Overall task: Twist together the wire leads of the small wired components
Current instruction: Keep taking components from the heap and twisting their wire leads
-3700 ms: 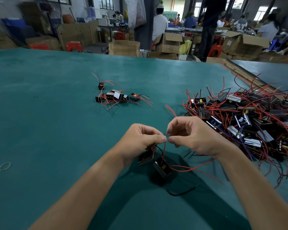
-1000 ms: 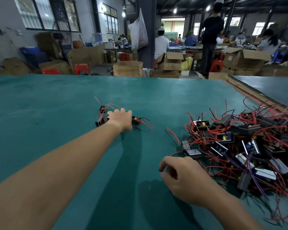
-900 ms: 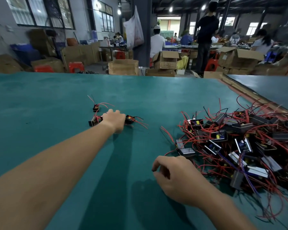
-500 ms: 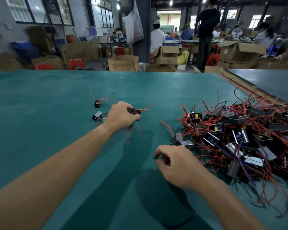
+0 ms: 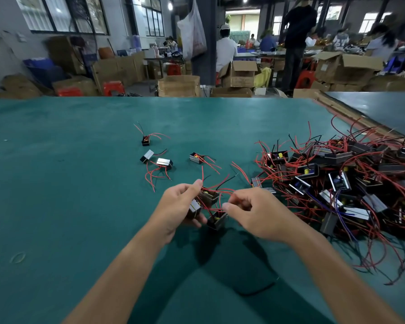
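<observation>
Components point(image 5: 211, 199) sit in my left hand point(image 5: 180, 206), fingers point(image 5: 195, 186) curled round them, just left of the big pile point(image 5: 337, 178). Red leads point(image 5: 222, 190) run rightward to my right hand point(image 5: 253, 212), the nearer one, fingers curled (pinching or not, can't tell). Green bench point(image 5: 80, 195) beneath; boxes point(image 5: 239, 73), workers point(image 5: 226, 52) beyond the pile.

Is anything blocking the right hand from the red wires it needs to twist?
Nothing visible does. The left hand grips the small components, and the right hand pinches their red leads directly.
</observation>
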